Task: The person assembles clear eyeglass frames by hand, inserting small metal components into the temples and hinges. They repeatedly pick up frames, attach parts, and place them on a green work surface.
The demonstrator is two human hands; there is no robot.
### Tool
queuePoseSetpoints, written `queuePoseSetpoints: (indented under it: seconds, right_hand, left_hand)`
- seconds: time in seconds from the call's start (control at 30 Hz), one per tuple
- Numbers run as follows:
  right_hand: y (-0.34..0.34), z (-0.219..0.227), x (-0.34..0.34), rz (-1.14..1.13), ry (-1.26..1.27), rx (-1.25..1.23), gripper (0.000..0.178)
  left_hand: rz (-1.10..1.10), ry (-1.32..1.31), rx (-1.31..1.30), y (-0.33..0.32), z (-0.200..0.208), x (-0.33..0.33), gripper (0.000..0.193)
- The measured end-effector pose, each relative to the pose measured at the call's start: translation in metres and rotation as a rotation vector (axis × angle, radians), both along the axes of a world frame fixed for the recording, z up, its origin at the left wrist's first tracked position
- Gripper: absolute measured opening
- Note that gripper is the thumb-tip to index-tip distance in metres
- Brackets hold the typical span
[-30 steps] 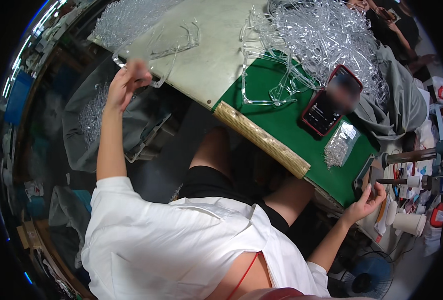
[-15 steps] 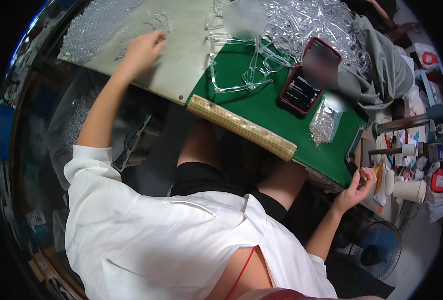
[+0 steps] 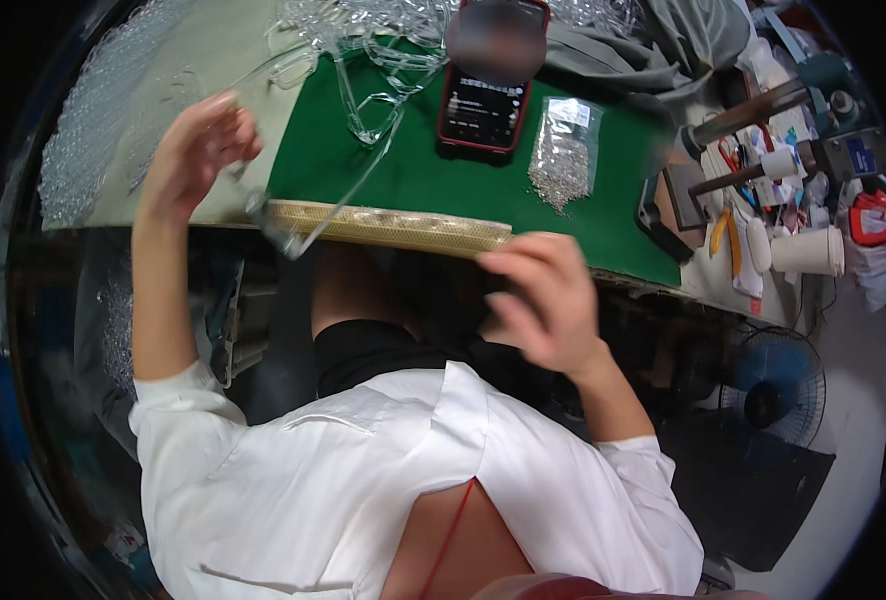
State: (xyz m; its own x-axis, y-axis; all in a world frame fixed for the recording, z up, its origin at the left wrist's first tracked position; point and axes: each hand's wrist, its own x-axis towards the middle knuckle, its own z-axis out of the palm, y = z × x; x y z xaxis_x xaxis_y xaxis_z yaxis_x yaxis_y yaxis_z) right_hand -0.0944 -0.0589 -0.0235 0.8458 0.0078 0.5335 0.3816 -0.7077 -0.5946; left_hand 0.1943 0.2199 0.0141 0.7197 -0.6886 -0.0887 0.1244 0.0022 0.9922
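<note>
My left hand (image 3: 198, 155) is raised over the pale table section with its fingers curled round a clear plastic eyeglass frame (image 3: 291, 243). Motion blurs the frame; one temple slants up across the green mat, and the part inside my fingers is hidden. My right hand (image 3: 551, 300) hovers by the right end of a gold patterned roll (image 3: 393, 228) along the table's front edge. Its fingers are apart, slightly smeared, and nothing shows between them. Another clear eyeglass frame (image 3: 368, 130) lies on the green mat (image 3: 603, 235).
A phone (image 3: 481, 110) in a red case lies on the mat beside a bag (image 3: 566, 150) of small metal bits. Clear frames (image 3: 93, 150) heap at the far left, more at the back. On the right stand a bench press (image 3: 753, 175), a white cup (image 3: 808, 252) and a fan (image 3: 773, 390).
My view has swung to the right. My left hand has come nearer with the clear eyeglass frame in it. My right hand has moved left from beside the press to the roll's end.
</note>
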Motion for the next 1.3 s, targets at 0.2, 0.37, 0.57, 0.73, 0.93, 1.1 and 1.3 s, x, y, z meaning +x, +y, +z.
queuePoseSetpoints:
  seconds: [0.2, 0.37, 0.57, 0.73, 0.93, 1.1, 1.3]
  right_hand:
    - [0.066, 0.001, 0.043, 0.083, -0.120, -0.261, 0.068]
    - [0.048, -0.010, 0.053, 0.064, -0.009, -0.089, 0.070]
    - [-0.031, -0.010, 0.004, -0.478, -0.017, 0.094, 0.026]
    - [-0.079, -0.022, -0.012, -0.482, 0.249, -0.021, 0.012]
    - [-0.073, -0.027, 0.001, -0.488, 0.242, -0.026, 0.009]
    - [-0.070, -0.028, 0.005, -0.533, 0.239, -0.078, 0.011]
    - [-0.058, -0.030, 0.010, -0.627, 0.251, -0.145, 0.014]
  left_hand:
    - [-0.125, -0.243, -0.344, -0.003, 0.036, -0.087, 0.050]
    - [-0.183, -0.185, -0.584, -0.025, 0.021, -0.103, 0.052]
    - [-0.610, -0.415, -0.738, -0.049, 0.006, -0.101, 0.075]
    - [-0.193, -0.248, -0.376, -0.064, -0.007, -0.156, 0.092]
    - [-0.422, -0.633, -0.235, -0.086, -0.009, -0.166, 0.083]
    - [-0.408, -0.604, -0.246, -0.084, -0.019, -0.172, 0.079]
    - [-0.318, -0.650, -0.365, -0.097, -0.031, -0.185, 0.066]
